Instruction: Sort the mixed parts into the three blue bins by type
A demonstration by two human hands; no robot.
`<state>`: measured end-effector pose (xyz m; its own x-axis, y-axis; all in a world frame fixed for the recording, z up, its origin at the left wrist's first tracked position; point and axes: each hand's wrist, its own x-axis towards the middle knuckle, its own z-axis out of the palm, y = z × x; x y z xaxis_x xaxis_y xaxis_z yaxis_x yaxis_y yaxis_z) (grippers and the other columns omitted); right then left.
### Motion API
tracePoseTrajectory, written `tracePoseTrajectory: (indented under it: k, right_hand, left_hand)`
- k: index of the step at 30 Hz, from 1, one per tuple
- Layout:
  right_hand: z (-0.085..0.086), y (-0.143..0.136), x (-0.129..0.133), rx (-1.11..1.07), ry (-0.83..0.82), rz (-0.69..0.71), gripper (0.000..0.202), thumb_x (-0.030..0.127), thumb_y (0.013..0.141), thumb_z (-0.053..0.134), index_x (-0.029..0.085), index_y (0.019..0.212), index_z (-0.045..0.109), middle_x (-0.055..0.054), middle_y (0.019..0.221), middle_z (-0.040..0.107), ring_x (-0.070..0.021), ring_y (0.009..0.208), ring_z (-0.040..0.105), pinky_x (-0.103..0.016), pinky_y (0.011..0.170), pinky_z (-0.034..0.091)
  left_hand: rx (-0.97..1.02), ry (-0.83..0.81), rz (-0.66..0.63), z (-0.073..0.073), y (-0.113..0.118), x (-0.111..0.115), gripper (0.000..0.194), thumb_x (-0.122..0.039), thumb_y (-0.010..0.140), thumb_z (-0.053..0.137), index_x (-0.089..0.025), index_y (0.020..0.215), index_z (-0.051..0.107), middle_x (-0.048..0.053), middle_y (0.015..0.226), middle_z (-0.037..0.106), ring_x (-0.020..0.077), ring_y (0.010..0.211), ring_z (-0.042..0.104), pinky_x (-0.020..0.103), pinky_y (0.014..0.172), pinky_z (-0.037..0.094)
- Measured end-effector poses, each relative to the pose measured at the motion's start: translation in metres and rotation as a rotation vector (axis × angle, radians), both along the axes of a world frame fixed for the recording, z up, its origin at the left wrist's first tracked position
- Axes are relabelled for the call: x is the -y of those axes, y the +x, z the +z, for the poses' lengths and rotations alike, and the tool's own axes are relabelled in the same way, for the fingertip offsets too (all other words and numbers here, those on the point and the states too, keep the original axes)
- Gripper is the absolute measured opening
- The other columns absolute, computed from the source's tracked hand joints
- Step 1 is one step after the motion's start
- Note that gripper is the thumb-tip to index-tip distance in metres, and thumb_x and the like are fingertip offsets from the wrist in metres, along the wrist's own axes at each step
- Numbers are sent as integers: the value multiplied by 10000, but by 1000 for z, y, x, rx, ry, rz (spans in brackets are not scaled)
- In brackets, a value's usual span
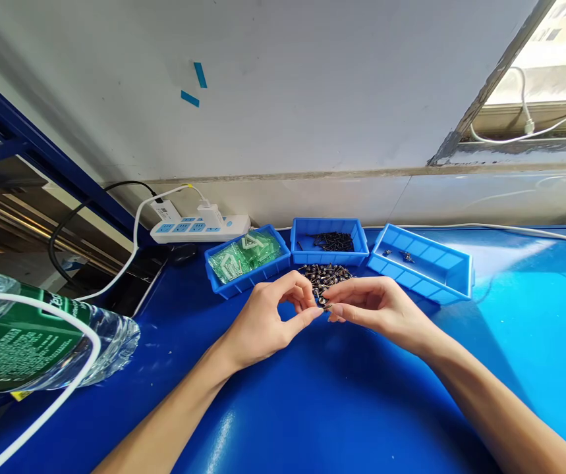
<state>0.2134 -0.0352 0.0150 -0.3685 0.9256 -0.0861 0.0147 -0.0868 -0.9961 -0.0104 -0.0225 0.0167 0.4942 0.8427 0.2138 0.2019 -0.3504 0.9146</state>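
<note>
My left hand point(267, 319) and my right hand point(386, 308) meet at the middle of the blue table. Between their pinched fingertips is a small threaded screw point(327, 307), held from both sides. Just behind the fingers lies a pile of dark screws with shiny heads point(329, 271), partly covered by my hands. Beyond the pile, a blue bin point(356, 255) holds long black screws. The right-hand blue bin point(441, 263) has a few small screws inside. At the left, another blue bin point(243, 288) contains green-printed clear plastic packets point(250, 255).
A white power strip point(236, 227) with plugged-in chargers sits at the back left against the wall. A large water bottle point(26, 336) lies at the left edge, crossed by a white cable point(60, 401). Another cable runs along the wall.
</note>
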Motion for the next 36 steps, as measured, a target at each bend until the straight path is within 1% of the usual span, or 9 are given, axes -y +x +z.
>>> tracePoseTrajectory:
  k: [8,17,21,23,25,27,28,31,36]
  right_hand:
    - [0,-1,1,-1,-36,52,317,430,784,862,192,991,830,-52,791,816,-211,750,777,-312,716,613]
    - [-1,-2,0,-45,-60,25,236,385,767,875,189,891,835,-39,723,804,-167,666,731,-286,686,585]
    - [3,1,-1,-10,-63,7,249,396,747,890,184,865,838,-49,705,798,-186,659,733,-316,689,592]
    - [3,0,-3,-28,-16,-81,243,396,734,899,197,861,843,-46,701,799,-195,665,741,-328,697,602]
    - [2,-2,-5,-82,54,-259,252,404,722,909,221,882,846,-50,764,819,-222,740,773,-357,754,620]
    - [0,-4,-8,-131,100,-421,301,404,713,918,246,958,843,-66,952,843,-267,914,797,-403,869,621]
    - [-2,-6,-8,-145,106,-459,349,396,709,923,258,1017,836,-73,1073,835,-288,1011,788,-427,930,609]
    - [-4,-7,-9,-166,107,-456,478,372,702,933,290,1154,797,-80,1296,768,-313,1141,753,-459,1000,586]
    - [-2,-6,-5,-113,128,-413,376,378,744,902,271,1091,803,-79,1243,789,-277,1032,786,-428,948,614]
  left_hand:
    - [-20,-32,4,-1,-1,-1,163,-219,889,734,-220,900,571,-49,788,703,114,717,698,222,725,561]
    - [-16,-66,-24,-1,0,0,176,-263,894,736,-220,906,566,-47,800,703,121,738,707,228,738,561]
    - [-136,44,10,4,-5,-4,107,-295,945,668,-218,933,597,-36,790,682,137,732,674,255,726,540]
    - [-276,143,15,5,-9,-7,82,-285,934,672,-215,939,629,-25,796,662,149,725,638,274,705,517]
    - [-407,200,-11,4,-11,-8,111,-274,890,724,-210,944,652,-12,823,657,165,736,624,289,694,504]
    - [-495,218,-40,0,-12,-8,138,-255,861,760,-203,935,656,2,851,661,181,766,635,299,699,506]
    - [-523,228,-50,-2,-11,-8,133,-238,859,762,-200,927,655,8,865,664,188,784,641,303,709,509]
    - [-560,255,-66,-8,-10,-8,69,-172,898,706,-196,883,642,20,895,670,194,824,650,308,739,514]
    - [-565,267,-85,-9,-10,-9,120,-126,939,620,-198,844,627,23,896,669,187,812,648,302,736,511]
